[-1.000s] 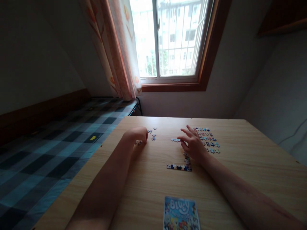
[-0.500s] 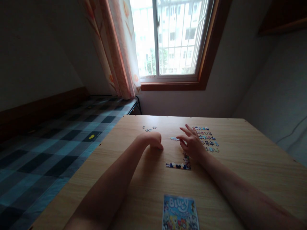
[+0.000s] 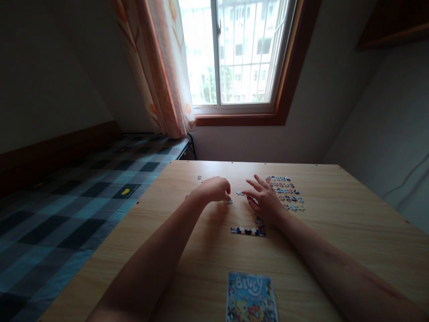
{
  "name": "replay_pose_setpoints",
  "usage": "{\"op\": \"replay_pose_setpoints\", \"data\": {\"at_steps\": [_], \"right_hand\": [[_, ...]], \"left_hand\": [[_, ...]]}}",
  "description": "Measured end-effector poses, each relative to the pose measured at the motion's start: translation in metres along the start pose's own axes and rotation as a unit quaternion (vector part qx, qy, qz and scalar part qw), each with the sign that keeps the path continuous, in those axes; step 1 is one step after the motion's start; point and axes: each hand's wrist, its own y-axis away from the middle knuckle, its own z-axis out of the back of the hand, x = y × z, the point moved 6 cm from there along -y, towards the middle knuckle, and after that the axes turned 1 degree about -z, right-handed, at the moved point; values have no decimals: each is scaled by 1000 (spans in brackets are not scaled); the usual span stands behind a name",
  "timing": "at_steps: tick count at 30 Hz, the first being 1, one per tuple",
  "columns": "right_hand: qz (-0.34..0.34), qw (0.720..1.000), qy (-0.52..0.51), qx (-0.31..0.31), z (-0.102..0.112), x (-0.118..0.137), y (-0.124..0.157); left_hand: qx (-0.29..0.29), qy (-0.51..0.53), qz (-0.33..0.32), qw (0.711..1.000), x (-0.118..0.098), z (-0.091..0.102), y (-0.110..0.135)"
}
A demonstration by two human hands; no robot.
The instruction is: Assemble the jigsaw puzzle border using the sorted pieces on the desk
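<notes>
Head view, with clock directions taken from the middle of the pale wooden table [image 3: 335,232]. I see the left hand [image 3: 214,189] at about 11 o'clock, knuckles up and fingers curled under into a loose fist. Its fingertips come down at a small loose jigsaw piece [image 3: 229,201]. I cannot tell whether it has the piece pinched or is only touching it.

The right hand [image 3: 266,203] lies near 12 o'clock, open and palm down with the fingers spread. It grips nothing, and its fingertips reach a short blue strip of joined jigsaw pieces [image 3: 240,193] just beside the left hand's knuckles.

An L-shaped run of joined multicoloured pieces [image 3: 247,231] lies flat at 6 o'clock of the right hand, its upright leg running under the wrist. A spread of loose colourful jigsaw pieces [image 3: 286,193] sits at 2 o'clock, just beyond the right hand. A few stray pieces [image 3: 200,178] lie at 10 o'clock, past the left hand.

A blue printed picture card [image 3: 251,297] rests at 6 o'clock by the near edge. A blue-and-black checked bed cover [image 3: 67,210] fills the 9 o'clock side, and a barred window [image 3: 241,53] with a peach patterned curtain [image 3: 164,67] stands at 12.
</notes>
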Motion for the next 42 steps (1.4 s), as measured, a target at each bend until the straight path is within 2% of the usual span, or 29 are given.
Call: {"op": "replay_pose_setpoints", "data": {"at_steps": [5,14,23,30,35,42], "right_hand": [[-2,999,19,27,1,3,-1],[-5,997,40,60,-5,5,0],[-6,996,50,79,-8,5,-1],[-9,995,45,85,-10,5,-1],[-14,995,43,86,-10,5,-2],[-18,995,44,90,-11,4,-2]], "left_hand": [[36,-42,-3,998,-11,-8,-2],[17,-100,-13,995,-23,-4,1],[20,-82,-9,996,-22,-8,0],[-17,-44,0,999,-15,-11,-7],[-76,-16,8,997,-10,-16,-16],[-109,6,-3,994,-5,-24,-24]]}}
